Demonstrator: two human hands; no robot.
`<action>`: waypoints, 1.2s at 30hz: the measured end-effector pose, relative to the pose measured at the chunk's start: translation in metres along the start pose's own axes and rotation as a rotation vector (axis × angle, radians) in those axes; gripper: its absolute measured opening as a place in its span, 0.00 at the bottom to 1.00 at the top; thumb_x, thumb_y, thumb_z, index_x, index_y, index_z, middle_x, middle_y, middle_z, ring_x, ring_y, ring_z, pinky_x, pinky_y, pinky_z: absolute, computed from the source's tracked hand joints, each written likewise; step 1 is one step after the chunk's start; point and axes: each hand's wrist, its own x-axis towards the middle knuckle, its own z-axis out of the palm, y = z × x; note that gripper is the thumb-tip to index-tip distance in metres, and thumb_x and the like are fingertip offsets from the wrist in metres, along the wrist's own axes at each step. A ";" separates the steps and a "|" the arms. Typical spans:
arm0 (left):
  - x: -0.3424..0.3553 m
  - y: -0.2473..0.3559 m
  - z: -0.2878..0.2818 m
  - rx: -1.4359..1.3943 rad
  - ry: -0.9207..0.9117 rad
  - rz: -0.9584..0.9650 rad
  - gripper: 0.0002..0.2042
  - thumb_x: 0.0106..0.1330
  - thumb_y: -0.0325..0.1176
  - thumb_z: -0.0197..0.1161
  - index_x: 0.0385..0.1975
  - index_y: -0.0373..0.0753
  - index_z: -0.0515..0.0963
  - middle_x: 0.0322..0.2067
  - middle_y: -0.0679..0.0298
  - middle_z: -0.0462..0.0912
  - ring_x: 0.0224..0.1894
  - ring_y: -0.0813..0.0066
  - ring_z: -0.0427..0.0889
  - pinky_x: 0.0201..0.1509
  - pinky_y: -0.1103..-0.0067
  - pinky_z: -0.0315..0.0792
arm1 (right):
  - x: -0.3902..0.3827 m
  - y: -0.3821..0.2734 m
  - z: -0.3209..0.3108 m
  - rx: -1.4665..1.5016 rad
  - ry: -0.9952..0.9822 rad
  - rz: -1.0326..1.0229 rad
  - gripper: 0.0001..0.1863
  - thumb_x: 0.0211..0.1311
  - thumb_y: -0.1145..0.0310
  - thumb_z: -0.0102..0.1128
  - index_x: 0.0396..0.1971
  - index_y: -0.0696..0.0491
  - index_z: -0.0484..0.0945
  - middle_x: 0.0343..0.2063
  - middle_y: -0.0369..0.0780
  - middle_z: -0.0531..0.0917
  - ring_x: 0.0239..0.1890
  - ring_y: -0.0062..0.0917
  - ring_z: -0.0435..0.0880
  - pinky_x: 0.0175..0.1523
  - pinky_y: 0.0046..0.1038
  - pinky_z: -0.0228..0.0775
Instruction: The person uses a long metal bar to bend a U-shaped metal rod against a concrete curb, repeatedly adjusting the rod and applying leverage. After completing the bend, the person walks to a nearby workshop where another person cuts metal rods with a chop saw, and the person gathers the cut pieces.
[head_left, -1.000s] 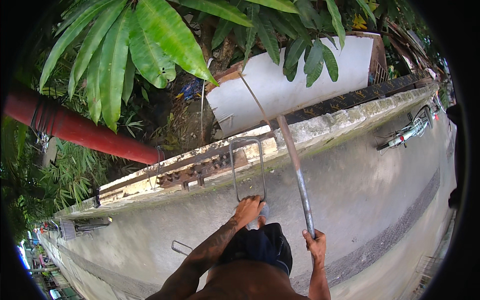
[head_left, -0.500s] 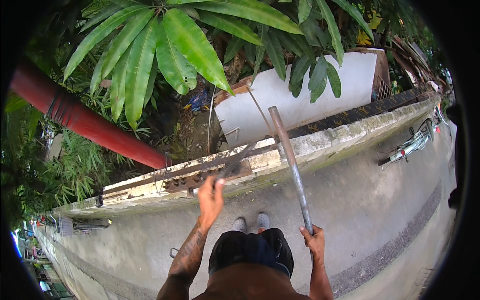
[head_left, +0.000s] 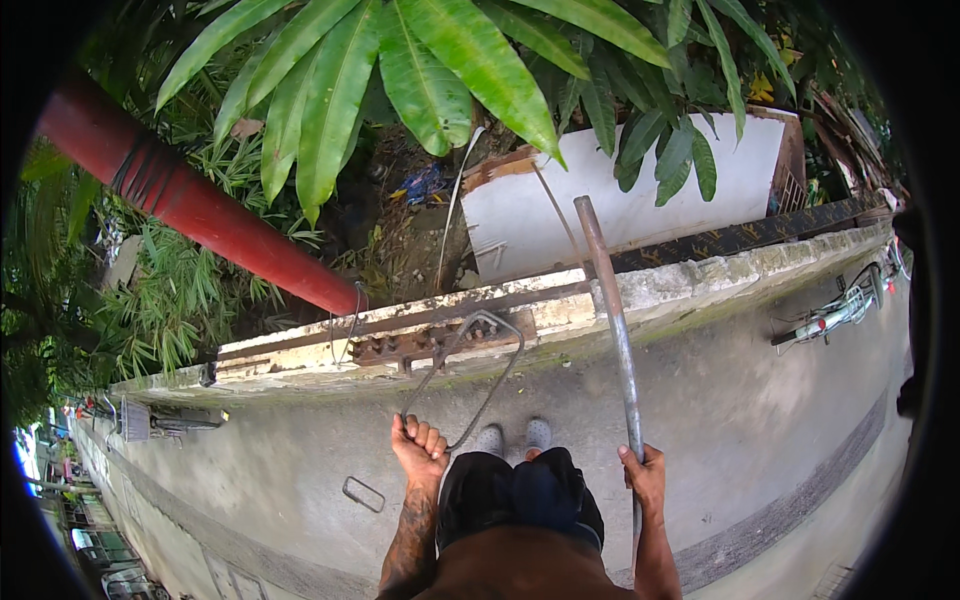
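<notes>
My left hand [head_left: 420, 447] is closed on one end of a bent steel rod loop [head_left: 521, 343], roughly rectangular, which reaches forward toward the wall. Behind the loop, a rusty metal plate with pegs [head_left: 403, 347] lies on top of the low wall. My right hand [head_left: 645, 472] grips the lower part of a long metal pipe [head_left: 614, 312], rusty toward its far end and grey lower down. The pipe slants up and away, its far end over the wall in this view. On the ground left of me lies a smaller rectangular rod loop [head_left: 363, 494].
The low concrete wall [head_left: 690, 285] runs across in front of me. A thick red pole [head_left: 215, 230] leans in from the left, and broad leaves [head_left: 420, 80] hang overhead. A white board [head_left: 640, 200] stands behind the wall. Bicycles are parked at both sides.
My left hand has come back from the wall toward my body, with the rod loop now plainly in it. My right hand still holds the pipe. The view has shifted slightly.
</notes>
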 end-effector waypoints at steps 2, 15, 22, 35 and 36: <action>-0.004 -0.018 -0.010 -0.044 0.020 -0.058 0.27 0.70 0.57 0.50 0.11 0.48 0.59 0.09 0.74 0.48 0.10 0.78 0.47 0.12 0.78 0.49 | 0.000 -0.007 0.001 -0.036 -0.013 -0.006 0.24 0.61 0.56 0.71 0.14 0.52 0.70 0.10 0.29 0.69 0.11 0.13 0.66 0.16 0.23 0.56; -0.039 -0.055 0.014 -0.331 0.010 -0.257 0.28 0.61 0.59 0.50 0.07 0.47 0.54 0.08 0.70 0.50 0.14 0.74 0.48 0.26 0.74 0.52 | -0.006 -0.013 0.026 -0.200 -0.092 -0.051 0.23 0.59 0.56 0.73 0.15 0.54 0.72 0.10 0.29 0.69 0.12 0.12 0.65 0.18 0.24 0.55; -0.035 -0.082 -0.006 -0.277 0.102 -0.246 0.32 0.65 0.65 0.46 0.07 0.47 0.54 0.09 0.69 0.51 0.15 0.74 0.52 0.29 0.76 0.61 | -0.011 -0.003 0.026 -0.345 -0.099 -0.025 0.23 0.56 0.53 0.74 0.17 0.57 0.76 0.10 0.30 0.69 0.15 0.14 0.65 0.21 0.26 0.57; -0.031 -0.076 -0.017 -0.233 0.120 -0.236 0.34 0.67 0.69 0.49 0.10 0.48 0.55 0.12 0.70 0.54 0.19 0.72 0.56 0.40 0.70 0.65 | 0.003 -0.006 0.046 -0.255 -0.114 -0.077 0.24 0.56 0.55 0.74 0.16 0.56 0.73 0.11 0.29 0.67 0.16 0.13 0.63 0.21 0.26 0.55; -0.032 -0.067 -0.013 -0.226 0.109 -0.208 0.33 0.68 0.66 0.51 0.09 0.49 0.53 0.11 0.71 0.52 0.18 0.74 0.53 0.36 0.72 0.63 | 0.003 -0.008 0.050 -0.240 -0.117 -0.075 0.24 0.57 0.55 0.74 0.16 0.56 0.73 0.11 0.29 0.67 0.16 0.13 0.63 0.20 0.25 0.55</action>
